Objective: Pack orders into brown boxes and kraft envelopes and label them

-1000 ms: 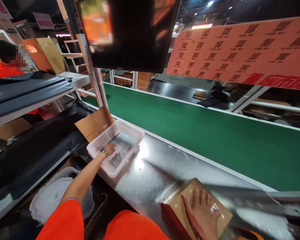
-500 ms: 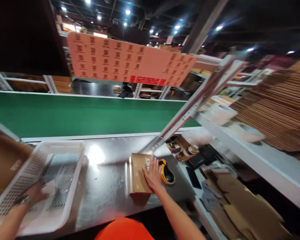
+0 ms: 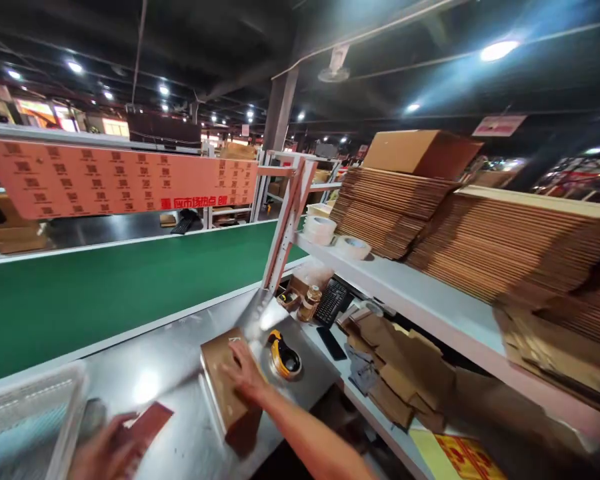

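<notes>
My left hand, slightly blurred, pinches a small flat reddish card above the metal table, just right of the white plastic basket. A brown cardboard box lies on the table in front of me. On its top rests my right hand, fingers apart and a little bent, not closed around the box. To the right of that hand a yellow-and-black tape dispenser lies on the tabletop.
A green conveyor belt runs behind the table. On the right, a shelf carries tape rolls and stacked flat cardboard. Below it are a keyboard, a phone, a bottle and loose cardboard.
My view has swung right. My left hand has come out of the basket and now holds the reddish card over the table. My right hand stays on the box.
</notes>
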Motion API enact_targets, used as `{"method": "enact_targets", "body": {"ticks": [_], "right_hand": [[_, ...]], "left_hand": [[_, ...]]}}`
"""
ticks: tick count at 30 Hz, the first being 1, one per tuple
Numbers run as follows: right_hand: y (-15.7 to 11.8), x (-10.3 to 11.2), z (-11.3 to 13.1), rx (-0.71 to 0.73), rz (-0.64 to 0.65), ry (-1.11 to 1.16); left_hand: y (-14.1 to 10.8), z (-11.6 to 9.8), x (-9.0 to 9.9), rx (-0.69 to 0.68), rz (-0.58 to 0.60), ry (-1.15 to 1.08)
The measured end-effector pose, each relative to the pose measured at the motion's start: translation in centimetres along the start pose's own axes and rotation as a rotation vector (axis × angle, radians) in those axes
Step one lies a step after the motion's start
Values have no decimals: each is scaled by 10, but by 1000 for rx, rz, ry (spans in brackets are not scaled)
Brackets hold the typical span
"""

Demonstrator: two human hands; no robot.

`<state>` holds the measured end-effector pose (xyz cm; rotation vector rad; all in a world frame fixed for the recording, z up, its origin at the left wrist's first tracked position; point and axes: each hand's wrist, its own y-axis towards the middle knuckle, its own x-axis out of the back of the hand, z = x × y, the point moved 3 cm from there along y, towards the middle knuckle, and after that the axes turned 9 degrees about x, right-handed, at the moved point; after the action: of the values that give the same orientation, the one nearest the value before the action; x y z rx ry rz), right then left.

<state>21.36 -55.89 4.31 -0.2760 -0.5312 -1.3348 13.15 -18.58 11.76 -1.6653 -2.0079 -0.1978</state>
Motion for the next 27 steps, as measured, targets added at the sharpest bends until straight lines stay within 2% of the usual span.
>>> {"method": "enact_targets", "body": {"ticks": [2, 3, 5, 6, 8, 11, 15, 18, 21, 24, 27], "right_hand": [[-15, -10, 13, 14, 108, 318], [-25, -13, 18, 9, 173, 405], [-48, -7, 24, -18, 229, 422], [-60, 2, 25, -33, 219, 396], [-82, 25, 23, -66, 173, 357], [-113, 62, 16, -102, 109, 304], [-145, 95, 8, -80, 143, 202], [-167, 112, -4, -136, 155, 229], [-189, 122, -21, -277, 125, 385], [-207, 125, -33, -377, 5, 568], [-220, 121, -37, -434, -186, 799]], "left_hand": [[-7, -16, -59, -52, 297, -16], [-11, -26, -86, -83, 407, 32], [-21, -45, -130, -145, 511, 206], [-26, -53, -146, -176, 528, 290], [-34, -68, -166, -217, 543, 409], [-47, -84, -186, -222, 611, 487], [-64, -98, -216, -233, 747, 469], [-70, -103, -233, -189, 694, 302], [-76, -99, -245, -11, 555, -22], [-97, -90, -265, 187, 440, -474], [-133, -79, -301, 350, 395, -793]]}}
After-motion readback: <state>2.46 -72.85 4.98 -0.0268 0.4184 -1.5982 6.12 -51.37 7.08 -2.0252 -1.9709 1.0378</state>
